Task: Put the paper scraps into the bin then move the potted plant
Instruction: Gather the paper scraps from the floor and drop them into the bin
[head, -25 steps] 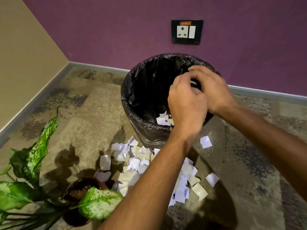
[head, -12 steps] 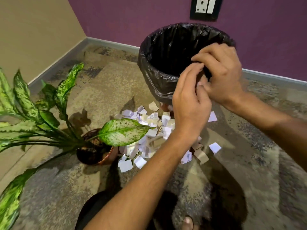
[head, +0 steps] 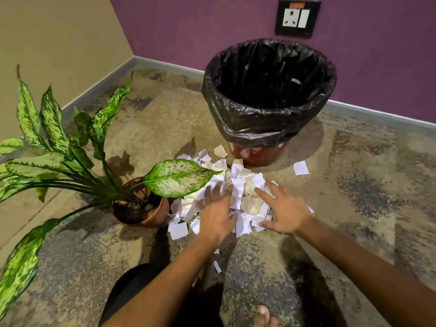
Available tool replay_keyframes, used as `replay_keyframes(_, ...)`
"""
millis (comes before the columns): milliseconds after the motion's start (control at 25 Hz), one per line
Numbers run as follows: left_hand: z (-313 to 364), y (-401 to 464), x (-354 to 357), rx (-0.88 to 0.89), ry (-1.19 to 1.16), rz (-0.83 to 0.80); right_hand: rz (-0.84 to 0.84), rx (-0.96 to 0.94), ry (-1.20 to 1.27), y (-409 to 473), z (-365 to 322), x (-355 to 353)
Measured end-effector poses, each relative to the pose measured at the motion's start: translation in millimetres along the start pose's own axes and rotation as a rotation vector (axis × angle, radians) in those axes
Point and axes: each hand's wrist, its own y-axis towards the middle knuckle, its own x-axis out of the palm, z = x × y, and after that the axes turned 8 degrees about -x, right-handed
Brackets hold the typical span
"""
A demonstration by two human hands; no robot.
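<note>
A heap of white and cream paper scraps (head: 240,185) lies on the carpet in front of the bin (head: 269,121), a brown bucket lined with a black bag. My left hand (head: 215,214) lies flat on the left side of the heap, fingers spread and blurred. My right hand (head: 284,212) rests palm down on the right side, fingers apart. Neither hand holds anything. The potted plant (head: 141,208), in a brown pot with long speckled green leaves, stands just left of the heap; one leaf (head: 177,177) overhangs the scraps.
A single scrap (head: 300,168) lies apart to the right of the bin's base. Small bits (head: 217,266) lie nearer me. A wall socket (head: 297,18) sits on the purple wall behind the bin. My knee and bare foot (head: 265,315) show at the bottom edge.
Both hands have come down from the bin's rim to the heap on the floor and spread open. The view has tilted down, showing more of the plant.
</note>
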Motion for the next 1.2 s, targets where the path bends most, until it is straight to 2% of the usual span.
replay_keyframes(120, -14, 13, 2, -0.146, 0.042, -0.123, -0.009, 0.061, 0.116, 8, -3, 10)
replay_keyframes(240, -17, 25, 3, -0.231, -0.08, -0.197, 0.018, 0.059, 0.175, 20, -10, 15)
replay_keyframes(320, -18, 31, 6, -0.197, -0.059, -0.188, 0.041, 0.033, 0.152, 29, -19, 16)
replay_keyframes(480, -15, 35, 17, -0.09, -0.074, -0.071, 0.157, 0.01, 0.122, 42, -31, 17)
replay_keyframes(640, -21, 34, 20, -0.114, -0.188, -0.027, 0.237, -0.015, 0.127, 44, -20, 15)
replay_keyframes(800, -18, 34, 5, -0.063, -0.163, -0.014, 0.315, -0.022, 0.159, 38, -13, 3)
replay_keyframes(1000, -1, 24, -9, -0.123, -0.32, 0.034, 0.131, -0.252, 0.114, 44, -29, 4)
replay_keyframes(1200, -4, 20, -17, -0.103, -0.351, 0.096, 0.084, -0.162, 0.061, 38, -20, -6)
